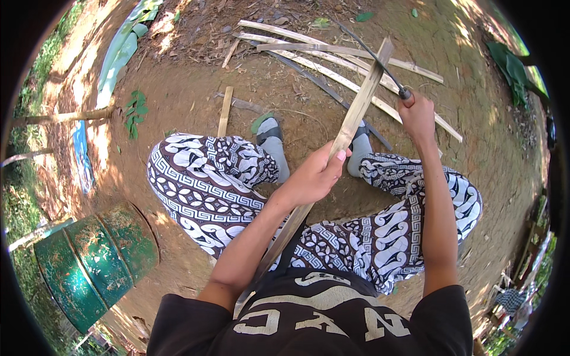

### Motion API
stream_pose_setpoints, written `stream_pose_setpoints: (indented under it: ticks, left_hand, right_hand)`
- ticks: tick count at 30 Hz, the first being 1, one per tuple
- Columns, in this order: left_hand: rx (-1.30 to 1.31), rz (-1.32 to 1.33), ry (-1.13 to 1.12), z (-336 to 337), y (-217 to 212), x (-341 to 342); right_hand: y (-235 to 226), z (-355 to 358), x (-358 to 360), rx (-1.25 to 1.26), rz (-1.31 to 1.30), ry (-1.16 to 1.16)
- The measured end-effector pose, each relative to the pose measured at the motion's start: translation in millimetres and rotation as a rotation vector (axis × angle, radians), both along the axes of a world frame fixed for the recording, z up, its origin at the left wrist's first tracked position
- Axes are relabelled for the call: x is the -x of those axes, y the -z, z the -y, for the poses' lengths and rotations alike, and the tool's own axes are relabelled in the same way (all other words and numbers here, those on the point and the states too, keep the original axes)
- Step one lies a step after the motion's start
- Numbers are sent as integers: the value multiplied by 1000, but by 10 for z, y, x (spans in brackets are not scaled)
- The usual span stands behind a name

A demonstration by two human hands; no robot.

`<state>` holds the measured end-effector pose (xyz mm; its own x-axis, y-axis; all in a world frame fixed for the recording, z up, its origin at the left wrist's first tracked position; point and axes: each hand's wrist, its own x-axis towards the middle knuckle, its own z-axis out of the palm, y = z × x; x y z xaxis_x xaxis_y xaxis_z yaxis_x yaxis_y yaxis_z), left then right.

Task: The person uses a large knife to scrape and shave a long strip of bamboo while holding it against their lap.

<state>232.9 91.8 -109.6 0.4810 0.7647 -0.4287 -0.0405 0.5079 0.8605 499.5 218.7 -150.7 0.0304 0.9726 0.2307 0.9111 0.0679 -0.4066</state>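
Observation:
A long split bamboo strip slants from beside my waist up and away to the right. My left hand is closed round it near its middle, thumb on top. My right hand grips the dark handle of a long, thin-bladed knife. The blade points up and to the left and crosses the strip near its far end; whether its edge has entered the bamboo I cannot tell. Several pale bamboo strips lie loosely crossed on the ground beyond my feet, with a dark strip among them.
A rusty green metal drum stands at the left. A short bamboo piece lies beyond my left knee. Green leaves and a wooden pole are farther left. My feet in grey socks and sandals rest on bare soil.

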Motion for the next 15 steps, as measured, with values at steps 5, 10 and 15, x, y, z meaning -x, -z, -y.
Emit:
stream_pose_setpoints:
  ticks: [5,10,15]
  left_hand:
    - [71,53,-93,-79,10,68]
    - [108,47,-129,-99,4,194]
    - [153,39,-170,-80,20,208]
  right_hand:
    - [-72,84,373,85,9,-164]
    - [59,-167,434,18,81,-377]
    - [-1,-391,559,175,63,-49]
